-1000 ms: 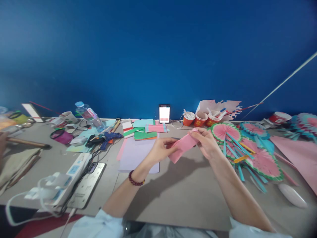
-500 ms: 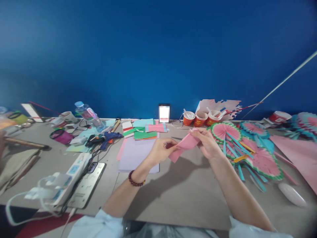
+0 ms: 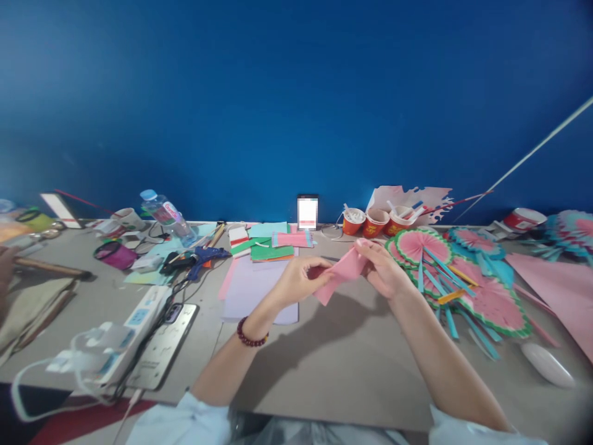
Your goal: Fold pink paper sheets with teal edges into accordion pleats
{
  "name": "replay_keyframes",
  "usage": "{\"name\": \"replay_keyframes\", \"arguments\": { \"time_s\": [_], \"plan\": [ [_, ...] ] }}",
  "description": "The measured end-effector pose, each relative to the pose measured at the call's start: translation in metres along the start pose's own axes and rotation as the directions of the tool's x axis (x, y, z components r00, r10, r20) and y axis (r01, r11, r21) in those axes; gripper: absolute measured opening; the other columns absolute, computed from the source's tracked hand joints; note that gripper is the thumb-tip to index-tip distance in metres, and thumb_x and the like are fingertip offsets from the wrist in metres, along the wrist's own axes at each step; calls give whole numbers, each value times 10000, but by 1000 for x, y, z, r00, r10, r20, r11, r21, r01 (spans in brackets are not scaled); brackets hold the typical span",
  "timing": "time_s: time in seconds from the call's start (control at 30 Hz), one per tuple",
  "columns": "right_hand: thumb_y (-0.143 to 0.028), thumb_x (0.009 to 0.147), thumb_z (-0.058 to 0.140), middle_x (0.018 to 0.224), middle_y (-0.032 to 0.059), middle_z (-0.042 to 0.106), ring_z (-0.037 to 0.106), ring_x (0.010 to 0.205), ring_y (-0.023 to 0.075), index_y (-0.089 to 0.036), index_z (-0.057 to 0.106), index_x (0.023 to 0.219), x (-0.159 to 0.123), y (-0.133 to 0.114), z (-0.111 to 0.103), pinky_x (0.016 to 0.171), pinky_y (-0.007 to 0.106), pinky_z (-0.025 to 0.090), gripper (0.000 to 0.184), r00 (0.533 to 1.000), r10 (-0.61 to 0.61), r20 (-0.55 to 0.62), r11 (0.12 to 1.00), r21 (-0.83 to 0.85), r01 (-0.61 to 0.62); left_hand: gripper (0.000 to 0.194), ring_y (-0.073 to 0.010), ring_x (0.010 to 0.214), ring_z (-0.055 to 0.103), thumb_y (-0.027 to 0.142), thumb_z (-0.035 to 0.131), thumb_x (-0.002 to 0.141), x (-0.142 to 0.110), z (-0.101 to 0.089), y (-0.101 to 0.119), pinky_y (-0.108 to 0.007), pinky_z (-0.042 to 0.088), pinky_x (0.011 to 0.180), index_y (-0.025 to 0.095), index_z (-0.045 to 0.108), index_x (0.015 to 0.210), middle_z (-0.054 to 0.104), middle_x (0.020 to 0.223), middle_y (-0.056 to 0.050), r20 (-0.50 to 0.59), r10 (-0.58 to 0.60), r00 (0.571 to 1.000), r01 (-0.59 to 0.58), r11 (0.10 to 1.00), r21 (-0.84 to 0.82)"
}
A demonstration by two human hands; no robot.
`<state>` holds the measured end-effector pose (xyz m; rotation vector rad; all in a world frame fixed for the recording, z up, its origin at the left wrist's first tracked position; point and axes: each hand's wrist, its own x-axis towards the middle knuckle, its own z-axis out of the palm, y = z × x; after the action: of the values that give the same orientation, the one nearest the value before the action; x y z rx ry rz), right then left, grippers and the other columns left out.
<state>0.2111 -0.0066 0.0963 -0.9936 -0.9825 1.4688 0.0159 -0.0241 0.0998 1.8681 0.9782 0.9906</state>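
A folded piece of pink paper (image 3: 341, 272) is held above the table between both hands. My left hand (image 3: 300, 278) pinches its lower left part between thumb and fingers; a dark red bead bracelet (image 3: 251, 334) circles that wrist. At the paper's upper right end, my right hand (image 3: 382, 266) is closed on it with thumb and fingertips. Behind my left hand lie lavender sheets (image 3: 254, 287) and a green paper stack (image 3: 272, 250). Right of my right hand are pink and green pleated paper fans (image 3: 422, 250) with blue strips.
Paper cups (image 3: 353, 221) with pens and small white items stand by the blue wall, near an upright lit screen (image 3: 307, 213). Leftward are a blue glue gun (image 3: 204, 259), a bottle (image 3: 169, 217), a phone (image 3: 164, 346) and a power strip (image 3: 134, 327). A computer mouse (image 3: 547, 364) lies right.
Both hands keep hold of the pink paper, with only slight shifts. My left hand and wrist have moved a little left. At the far left edge, another person's hand has shifted slightly.
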Motion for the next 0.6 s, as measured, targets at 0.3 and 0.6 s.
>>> {"name": "replay_keyframes", "arguments": {
  "time_s": [0.3,0.6],
  "plan": [
    [-460,572,806,643,-40,570,481,551,82,-204,604,679,-3,-14,-9,518,203,406,343,984,-166,-70,984,-77,160,262,-142,736,598,287,655,777,2,3,-1,-225,457,657,186,709,1013,727,930,-40,-45,-35,998,38,998,58],
    [-430,603,798,673,-28,598,505,584,86,-200,626,677,-5,-12,-11,537,199,409,297,971,-227,-78,971,-95,219,215,-130,657,594,286,668,773,2,4,-6,-216,484,599,174,743,940,740,898,-47,-65,-74,995,69,995,-74]
  ]
}}
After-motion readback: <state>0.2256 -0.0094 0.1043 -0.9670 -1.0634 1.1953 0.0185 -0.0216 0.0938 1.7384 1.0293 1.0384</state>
